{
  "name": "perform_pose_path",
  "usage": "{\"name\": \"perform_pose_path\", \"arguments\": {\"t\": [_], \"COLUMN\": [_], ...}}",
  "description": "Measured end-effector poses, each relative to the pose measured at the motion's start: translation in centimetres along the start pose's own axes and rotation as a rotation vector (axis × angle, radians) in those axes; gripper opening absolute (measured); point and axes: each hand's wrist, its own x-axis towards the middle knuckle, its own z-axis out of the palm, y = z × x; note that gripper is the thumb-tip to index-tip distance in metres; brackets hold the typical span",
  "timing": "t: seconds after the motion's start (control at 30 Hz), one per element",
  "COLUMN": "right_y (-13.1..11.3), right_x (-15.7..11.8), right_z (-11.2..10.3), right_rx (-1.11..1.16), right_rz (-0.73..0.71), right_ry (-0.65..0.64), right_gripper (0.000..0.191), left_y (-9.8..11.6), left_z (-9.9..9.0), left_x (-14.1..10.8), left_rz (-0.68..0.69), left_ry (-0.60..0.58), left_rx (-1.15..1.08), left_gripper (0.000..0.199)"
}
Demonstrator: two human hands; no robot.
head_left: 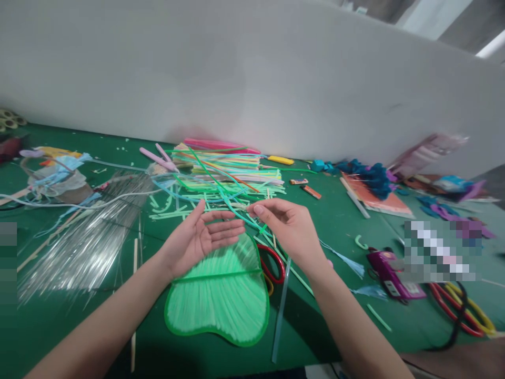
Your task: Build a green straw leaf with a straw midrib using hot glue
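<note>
A large green leaf shape (219, 308) with a darker green rim and midrib lies on the green table in front of me. My left hand (203, 235) is held above its upper part, palm turned up, fingers stretched out, with nothing in it. To its right, my right hand (290, 229) is closed in a pinch, thumb against the fingers. Whatever lies between those fingertips is too small to make out. Scissors with red and yellow handles (275, 263) lie beside the leaf, partly covered. A translucent stick (281, 316) lies to their right.
Behind my hands is a pile of coloured fuzzy stems (231, 168). Thin clear strands (94, 237) spread out at left, near a wooden stick (134, 305). At right are a purple device (394, 273), more scissors (460, 310) and part of another person's arm (469, 360). A white partition (236, 68) stands behind.
</note>
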Motion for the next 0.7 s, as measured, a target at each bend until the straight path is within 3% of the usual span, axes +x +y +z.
{"name": "perform_pose_path", "arguments": {"t": [0.2, 0.23, 0.33, 0.4, 0.5, 0.6, 0.7], "right_y": [0.2, 0.2, 0.3, 0.4, 0.6, 1.0, 1.4], "right_x": [-0.2, -0.3, -0.5, -0.6, -0.6, -0.4, -0.4], "right_z": [0.0, 0.2, 1.0, 1.6, 2.0, 1.5, 0.9], "right_rx": [0.102, 0.141, 0.248, 0.29, 0.325, 0.313, 0.272], "right_rz": [0.105, 0.142, 0.225, 0.26, 0.28, 0.251, 0.247], "right_ry": [-0.056, -0.071, -0.131, -0.19, -0.225, -0.159, -0.127], "right_gripper": [0.02, 0.021, 0.022, 0.021, 0.022, 0.024, 0.026], "left_y": [-0.9, -1.1, -1.7, -2.1, -2.3, -1.8, -1.1], "left_z": [-0.5, -0.5, 0.1, 0.3, 0.2, -0.2, -0.2], "left_x": [0.4, 0.4, 0.2, 0.0, -0.3, -0.4, -0.4], "left_rz": [0.241, 0.301, 0.441, 0.484, 0.487, 0.46, 0.469], "left_ry": [0.095, 0.111, 0.112, 0.11, 0.155, 0.185, 0.221], "left_rx": [0.351, 0.43, 0.65, 0.755, 0.835, 0.838, 0.768], "left_gripper": [0.028, 0.034, 0.079, 0.083, 0.055, 0.015, 0.013]}}
